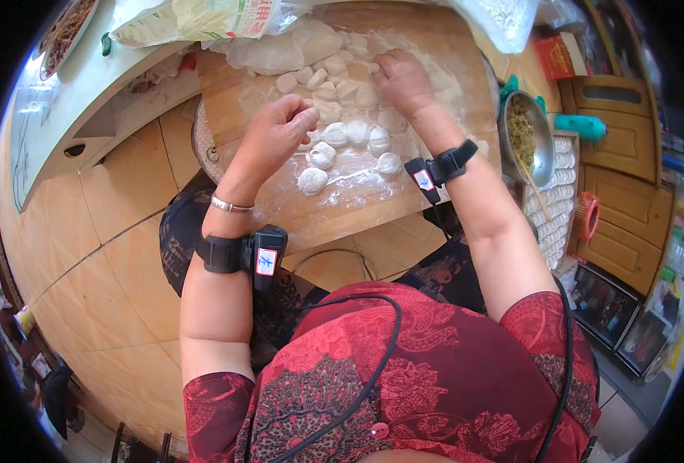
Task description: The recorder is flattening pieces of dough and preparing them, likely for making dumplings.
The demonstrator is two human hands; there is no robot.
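A floured wooden board (243, 81) lies before me. My left hand (286, 124) hovers over its left part with curled fingers, thumb against the forefinger; whether anything is between them is hidden. Below and right of it are several rounded dough balls (322, 155), dusted with flour. My right hand (403, 81) is at the board's far side, fingers bent down beside a cluster of small cut dough pieces (346, 89). Its fingertips seem to touch a dough piece, but the grip is unclear. Clear plastic sheeting (304, 46) lies behind the cluster.
Right of the board stands a metal bowl (544, 147) of chopped filling, with chopsticks (536, 188) across its rim. Beside it is a tray (575, 168) with rows of white dumplings. A flour bag (203, 20) rests on the white table (128, 63) at upper left.
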